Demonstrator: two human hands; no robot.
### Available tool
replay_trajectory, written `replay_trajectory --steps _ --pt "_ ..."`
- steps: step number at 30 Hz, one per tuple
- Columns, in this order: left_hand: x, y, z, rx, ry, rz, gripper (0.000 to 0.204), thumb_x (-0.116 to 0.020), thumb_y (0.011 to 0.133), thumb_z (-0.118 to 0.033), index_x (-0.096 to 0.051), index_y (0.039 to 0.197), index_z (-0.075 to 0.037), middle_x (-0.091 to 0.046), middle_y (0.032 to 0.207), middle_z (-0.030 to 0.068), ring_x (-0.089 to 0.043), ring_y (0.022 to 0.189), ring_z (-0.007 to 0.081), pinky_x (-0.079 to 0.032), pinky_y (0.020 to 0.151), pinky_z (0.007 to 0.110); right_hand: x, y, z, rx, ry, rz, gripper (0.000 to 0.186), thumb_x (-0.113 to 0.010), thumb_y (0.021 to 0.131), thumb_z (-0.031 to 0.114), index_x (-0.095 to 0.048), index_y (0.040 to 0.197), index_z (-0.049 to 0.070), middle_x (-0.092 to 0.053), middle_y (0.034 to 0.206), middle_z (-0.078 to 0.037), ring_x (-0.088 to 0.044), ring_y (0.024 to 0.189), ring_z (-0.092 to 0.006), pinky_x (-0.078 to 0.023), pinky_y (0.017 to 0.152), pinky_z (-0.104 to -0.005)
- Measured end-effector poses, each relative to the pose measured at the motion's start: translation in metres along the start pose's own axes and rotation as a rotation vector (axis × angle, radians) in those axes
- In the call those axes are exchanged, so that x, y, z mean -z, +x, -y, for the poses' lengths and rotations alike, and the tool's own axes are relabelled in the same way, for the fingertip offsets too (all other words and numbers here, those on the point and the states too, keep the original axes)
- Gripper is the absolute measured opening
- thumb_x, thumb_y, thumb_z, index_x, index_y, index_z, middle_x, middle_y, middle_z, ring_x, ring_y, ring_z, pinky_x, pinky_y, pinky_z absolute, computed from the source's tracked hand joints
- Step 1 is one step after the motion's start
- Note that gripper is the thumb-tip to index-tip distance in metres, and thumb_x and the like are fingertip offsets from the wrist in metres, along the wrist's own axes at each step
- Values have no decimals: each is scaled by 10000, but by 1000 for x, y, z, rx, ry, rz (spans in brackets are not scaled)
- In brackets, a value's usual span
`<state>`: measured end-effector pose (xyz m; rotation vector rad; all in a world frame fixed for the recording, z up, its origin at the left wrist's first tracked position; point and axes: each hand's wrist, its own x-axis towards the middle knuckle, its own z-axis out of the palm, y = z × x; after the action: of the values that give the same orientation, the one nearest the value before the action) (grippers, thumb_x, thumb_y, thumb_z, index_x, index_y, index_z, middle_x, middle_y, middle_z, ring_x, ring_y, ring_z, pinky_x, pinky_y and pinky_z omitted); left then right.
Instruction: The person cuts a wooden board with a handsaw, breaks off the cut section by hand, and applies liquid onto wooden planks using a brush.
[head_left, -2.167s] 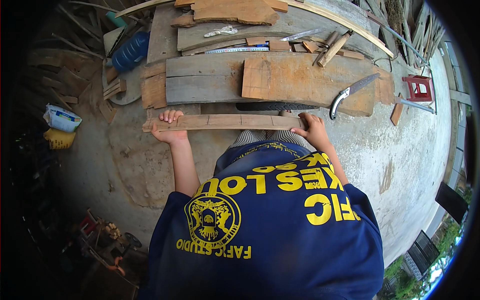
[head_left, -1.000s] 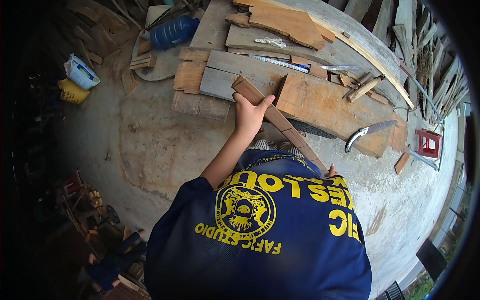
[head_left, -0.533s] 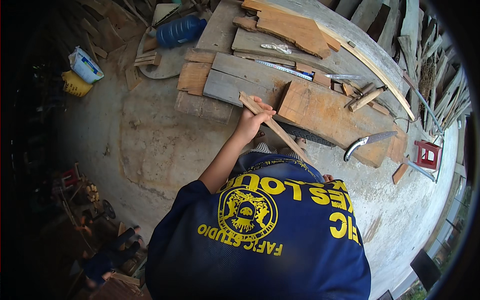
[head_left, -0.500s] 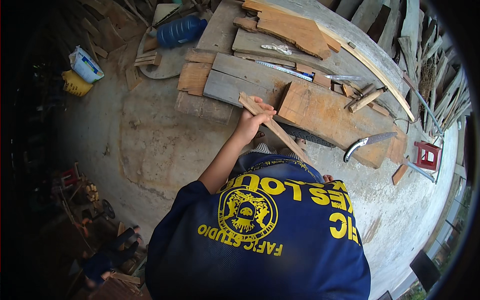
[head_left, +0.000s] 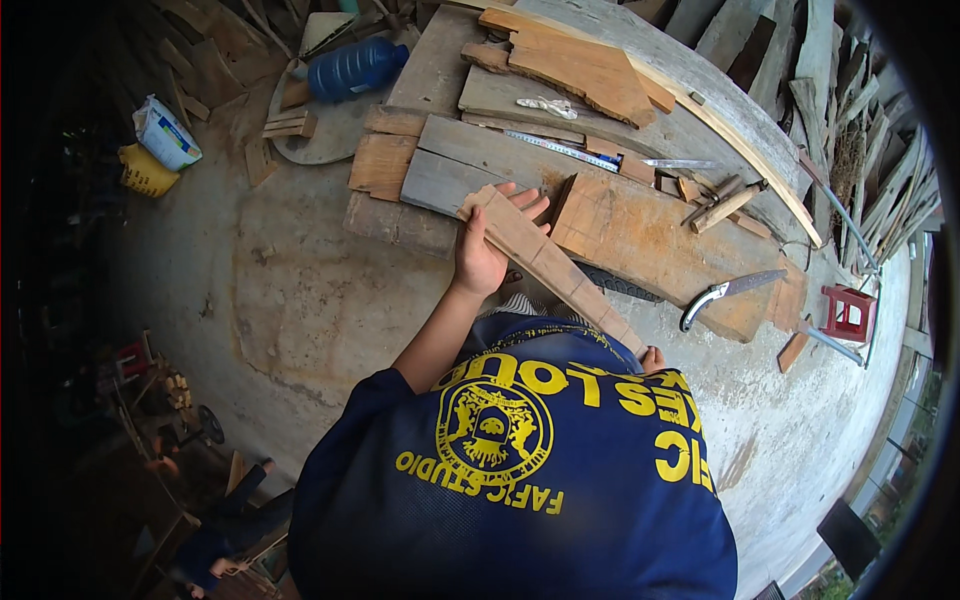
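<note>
A long narrow wooden strip runs slantwise from the plank pile down to my blue shirt. My left hand grips it near its far end, fingers wrapped over its upper edge. My right hand shows only as a small part at the strip's near end, closed on it; the shirt hides the rest. The strip's far end lies over a grey plank and next to a wide brown board.
A curved hand saw lies on the brown board's right end, with a red stool beyond it. A metal ruler, a hammer, a blue water bottle and two sacks surround the plank pile on the concrete floor.
The strip has swung from lying crosswise in front of me to a slant. My left hand has slid toward its far end, and my view has turned left.
</note>
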<state>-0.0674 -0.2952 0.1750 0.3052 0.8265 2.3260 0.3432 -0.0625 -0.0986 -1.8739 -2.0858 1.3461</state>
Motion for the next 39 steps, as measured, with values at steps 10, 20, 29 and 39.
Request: replay_trajectory --steps 10,20,29,39 --pt "-3 -2 -2 39 -18 -87 409 -397 929 -423 -376 1210 -126 -526 1149 185 -489 1130 395 -367 952 596 1 -16 8 35 67 -89 274 -465 913 288 -629 943 71 -602 745 -48 -538 585 -150 -426 482 -312" --pt "-1 1 -6 109 5 -44 259 -412 943 -380 -438 1021 -134 -595 772 85 -634 872 317 -475 819 580 6 -36 38 -73 37 -97 282 -457 904 297 -621 941 70 -599 730 -69 -536 515 -171 -426 447 -314" --pt "-18 3 -13 115 59 44 154 -481 925 -251 -463 862 -112 -488 712 32 -580 744 218 -488 776 441 -9 -38 25 -38 5 -107 315 -428 922 260 -614 931 6 -635 790 -141 -589 752 -235 -445 708 -351" --pt "-79 -18 -44 -184 152 167 84 -410 915 -118 -400 842 -78 -380 702 20 -379 642 115 -379 691 319 -34 -38 14 -142 -118 -179 488 -512 896 298 -388 1301 56 -620 1013 -189 -600 941 -340 -451 825 -406"
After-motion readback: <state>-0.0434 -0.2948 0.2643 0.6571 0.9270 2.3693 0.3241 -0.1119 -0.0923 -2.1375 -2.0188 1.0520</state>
